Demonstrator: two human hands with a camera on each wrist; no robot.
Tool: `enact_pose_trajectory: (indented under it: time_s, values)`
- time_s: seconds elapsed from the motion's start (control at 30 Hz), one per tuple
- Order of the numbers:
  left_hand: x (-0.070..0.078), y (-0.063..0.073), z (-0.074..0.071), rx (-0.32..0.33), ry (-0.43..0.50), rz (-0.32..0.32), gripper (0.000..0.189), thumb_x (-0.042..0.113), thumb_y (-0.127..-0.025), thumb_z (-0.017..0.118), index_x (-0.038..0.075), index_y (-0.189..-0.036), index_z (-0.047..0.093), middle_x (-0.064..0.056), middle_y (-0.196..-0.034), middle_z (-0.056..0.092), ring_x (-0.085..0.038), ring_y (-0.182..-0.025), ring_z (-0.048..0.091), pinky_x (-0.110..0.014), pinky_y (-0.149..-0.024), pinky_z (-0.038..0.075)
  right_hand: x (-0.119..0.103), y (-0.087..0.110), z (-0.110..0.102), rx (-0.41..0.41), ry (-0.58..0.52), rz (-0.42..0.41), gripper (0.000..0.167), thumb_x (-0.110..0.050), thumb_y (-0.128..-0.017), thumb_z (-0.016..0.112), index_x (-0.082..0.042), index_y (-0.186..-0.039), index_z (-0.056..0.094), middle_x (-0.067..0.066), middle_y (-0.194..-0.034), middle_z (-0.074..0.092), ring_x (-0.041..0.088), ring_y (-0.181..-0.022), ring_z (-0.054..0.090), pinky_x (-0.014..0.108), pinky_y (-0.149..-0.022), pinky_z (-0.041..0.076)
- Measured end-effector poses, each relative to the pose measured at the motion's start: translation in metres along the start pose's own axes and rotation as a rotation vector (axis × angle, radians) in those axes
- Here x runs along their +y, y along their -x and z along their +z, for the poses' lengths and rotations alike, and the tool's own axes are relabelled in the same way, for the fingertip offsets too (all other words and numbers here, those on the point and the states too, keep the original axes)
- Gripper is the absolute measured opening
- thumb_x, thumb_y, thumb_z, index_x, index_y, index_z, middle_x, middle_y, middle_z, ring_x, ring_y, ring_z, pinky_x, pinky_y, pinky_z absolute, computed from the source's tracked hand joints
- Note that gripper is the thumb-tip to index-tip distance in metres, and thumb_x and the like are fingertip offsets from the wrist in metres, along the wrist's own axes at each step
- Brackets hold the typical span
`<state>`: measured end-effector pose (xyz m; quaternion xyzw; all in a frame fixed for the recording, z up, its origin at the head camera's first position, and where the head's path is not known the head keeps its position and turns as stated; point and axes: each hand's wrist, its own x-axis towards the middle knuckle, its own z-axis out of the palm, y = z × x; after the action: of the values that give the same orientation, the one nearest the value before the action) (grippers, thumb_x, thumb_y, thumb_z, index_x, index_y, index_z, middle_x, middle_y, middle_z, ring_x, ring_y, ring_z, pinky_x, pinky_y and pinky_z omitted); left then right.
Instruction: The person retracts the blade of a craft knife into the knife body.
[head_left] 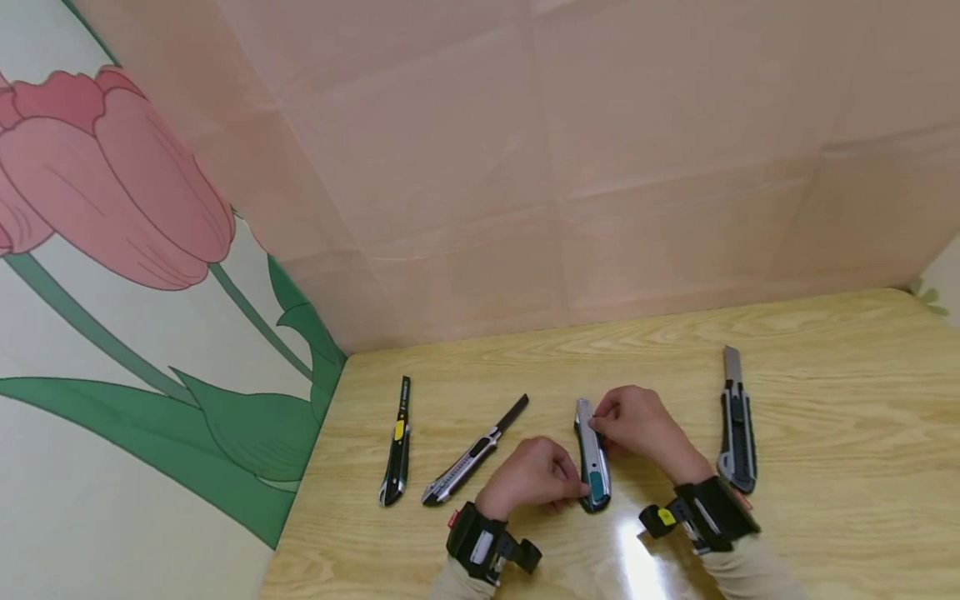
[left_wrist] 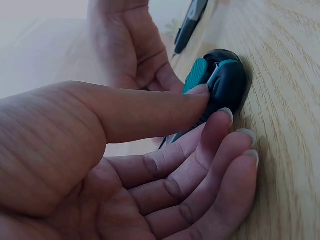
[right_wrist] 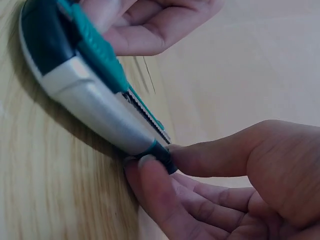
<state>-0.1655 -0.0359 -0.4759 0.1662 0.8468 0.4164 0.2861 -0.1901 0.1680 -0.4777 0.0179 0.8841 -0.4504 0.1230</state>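
Observation:
A silver utility knife [head_left: 592, 454] with a teal slider lies on the table between both hands, its slider end toward the person. My left hand [head_left: 532, 473] holds that near end: the thumb rests beside the teal slider [left_wrist: 196, 75] and the index fingertip is at the black side of the body. At the far end, my right hand [head_left: 643, 425] pinches the knife's narrow dark nose [right_wrist: 162, 155] between thumb and index finger. The left hand's other fingers curve along the tabletop. No blade sticks out past the nose in the head view.
Left of the hands lie a black knife with a yellow slider [head_left: 399, 429] and a slanted silver-and-black knife [head_left: 461, 471], its dark blade out. A larger grey-and-black knife [head_left: 738, 442] lies at right, blade out. A pinkish sheet [head_left: 562, 167] hangs behind the wooden table [head_left: 847, 400].

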Motion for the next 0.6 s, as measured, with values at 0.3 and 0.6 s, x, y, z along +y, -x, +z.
enact_pose_trajectory:
  time_s: [0.3,0.6]
  values:
    - [-0.001,0.001,0.000,0.006,0.027,-0.008,0.017,0.020,-0.081,0.080,0.012,-0.072,0.068,-0.003,-0.063,0.067,-0.019,-0.052,0.064,-0.032,-0.047,0.054,0.001,0.000,0.003,-0.015,0.016,0.011,0.014,-0.009,-0.090,0.068,0.000,-0.100,0.063,0.009,-0.081,0.065,0.019,-0.063,0.064,0.033,-0.056,0.055]
    - [0.001,0.001,0.000,-0.011,0.013,-0.007,0.016,0.019,-0.082,0.079,0.013,-0.073,0.068,-0.003,-0.064,0.066,-0.020,-0.052,0.063,-0.033,-0.048,0.054,0.003,0.005,-0.022,0.107,0.226,-0.032,0.017,-0.020,-0.090,0.067,-0.006,-0.099,0.068,0.008,-0.086,0.063,0.021,-0.070,0.055,0.031,-0.056,0.045]
